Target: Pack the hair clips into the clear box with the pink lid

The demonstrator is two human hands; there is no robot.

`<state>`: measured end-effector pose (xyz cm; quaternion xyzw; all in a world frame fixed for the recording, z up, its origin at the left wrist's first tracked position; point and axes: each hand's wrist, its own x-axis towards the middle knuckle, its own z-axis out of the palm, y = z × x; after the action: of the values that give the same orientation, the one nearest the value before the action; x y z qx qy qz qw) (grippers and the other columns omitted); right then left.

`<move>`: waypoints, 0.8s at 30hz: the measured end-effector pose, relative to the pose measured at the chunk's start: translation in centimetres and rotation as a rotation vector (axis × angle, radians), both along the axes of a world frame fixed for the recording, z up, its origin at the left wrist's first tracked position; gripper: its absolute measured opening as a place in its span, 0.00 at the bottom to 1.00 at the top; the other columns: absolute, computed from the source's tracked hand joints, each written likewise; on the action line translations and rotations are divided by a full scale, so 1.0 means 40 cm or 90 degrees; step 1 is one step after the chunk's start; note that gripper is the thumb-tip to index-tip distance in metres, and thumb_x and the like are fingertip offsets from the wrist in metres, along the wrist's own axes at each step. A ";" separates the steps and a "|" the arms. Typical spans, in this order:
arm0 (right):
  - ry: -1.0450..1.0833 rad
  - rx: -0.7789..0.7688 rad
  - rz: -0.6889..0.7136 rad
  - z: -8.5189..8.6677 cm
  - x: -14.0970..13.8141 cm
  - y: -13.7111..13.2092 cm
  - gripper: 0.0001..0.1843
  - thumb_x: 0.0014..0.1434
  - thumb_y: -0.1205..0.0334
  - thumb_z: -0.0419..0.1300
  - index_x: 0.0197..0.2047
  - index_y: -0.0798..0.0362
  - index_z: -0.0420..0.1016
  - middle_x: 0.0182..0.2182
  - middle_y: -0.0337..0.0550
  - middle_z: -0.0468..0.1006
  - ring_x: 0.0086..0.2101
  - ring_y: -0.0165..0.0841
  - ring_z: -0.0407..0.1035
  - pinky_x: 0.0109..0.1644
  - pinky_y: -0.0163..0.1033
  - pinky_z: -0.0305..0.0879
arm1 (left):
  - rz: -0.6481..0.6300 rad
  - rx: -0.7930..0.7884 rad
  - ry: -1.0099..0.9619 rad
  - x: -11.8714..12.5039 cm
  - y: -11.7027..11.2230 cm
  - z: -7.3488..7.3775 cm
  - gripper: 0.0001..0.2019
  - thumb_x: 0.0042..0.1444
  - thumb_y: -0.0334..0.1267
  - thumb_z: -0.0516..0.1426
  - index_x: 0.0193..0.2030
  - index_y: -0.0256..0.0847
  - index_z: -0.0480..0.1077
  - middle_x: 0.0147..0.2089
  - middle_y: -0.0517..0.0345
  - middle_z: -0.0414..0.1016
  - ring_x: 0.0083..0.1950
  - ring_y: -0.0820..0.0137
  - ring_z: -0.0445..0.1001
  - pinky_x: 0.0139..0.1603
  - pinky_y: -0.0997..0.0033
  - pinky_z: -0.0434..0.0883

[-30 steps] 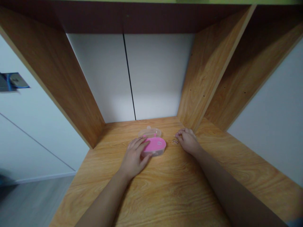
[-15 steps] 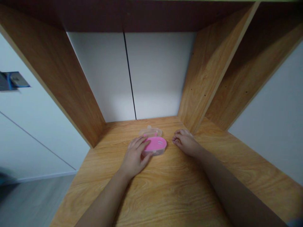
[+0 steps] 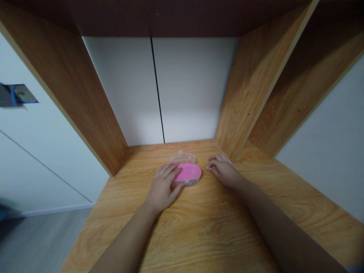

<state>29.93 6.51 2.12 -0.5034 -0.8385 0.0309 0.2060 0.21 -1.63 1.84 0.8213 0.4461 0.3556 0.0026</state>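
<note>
An oval plastic box [image 3: 187,173] with a pink top and clear sides rests on the wooden desktop. Its clear lid [image 3: 186,157] is flipped up behind it. My left hand [image 3: 163,185] grips the box's left end, fingers over the pink top and thumb along the front side. To the right of the box, my right hand [image 3: 222,169] is low over the desktop, thumb and index finger pinched together. Something tiny and whitish seems to show at those fingertips, too small to name. Next to that hand's back lies a faint clear thing, mostly hidden.
The wooden desktop [image 3: 182,235] runs back to a white panel [image 3: 187,94]. Upright wooden boards stand at the left [image 3: 71,83] and right [image 3: 241,94], with a dark shelf [image 3: 170,19] overhead. Grey floor [image 3: 51,239] shows at lower left.
The view has shifted very slightly. My left hand stays on the box, and my right hand keeps its pinch in nearly the same spot.
</note>
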 end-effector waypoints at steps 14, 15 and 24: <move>0.218 0.122 0.146 0.033 -0.131 -0.098 0.13 0.66 0.65 0.55 0.46 0.47 0.81 0.38 0.45 0.80 0.40 0.38 0.72 0.47 0.45 0.69 | 0.004 0.000 0.019 0.000 0.001 -0.005 0.23 0.62 0.44 0.59 0.62 0.43 0.67 0.67 0.46 0.68 0.68 0.55 0.64 0.70 0.43 0.61; 0.219 0.131 0.153 0.033 -0.143 -0.106 0.13 0.65 0.67 0.56 0.46 0.48 0.81 0.37 0.45 0.80 0.40 0.38 0.72 0.46 0.45 0.69 | 0.003 0.001 0.019 0.000 0.001 -0.005 0.23 0.62 0.43 0.59 0.63 0.43 0.67 0.67 0.46 0.68 0.69 0.55 0.64 0.69 0.43 0.61; 0.217 0.161 0.093 0.030 -0.194 -0.137 0.08 0.61 0.67 0.63 0.40 0.47 0.83 0.35 0.43 0.82 0.39 0.39 0.71 0.47 0.46 0.67 | 0.002 0.005 0.016 0.002 0.003 -0.008 0.23 0.62 0.44 0.59 0.63 0.43 0.67 0.67 0.45 0.67 0.69 0.54 0.64 0.69 0.43 0.62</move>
<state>22.17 1.02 3.30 -0.3992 -0.8229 0.0253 0.4036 0.27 -1.50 1.52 0.8249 0.4460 0.3472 -0.0067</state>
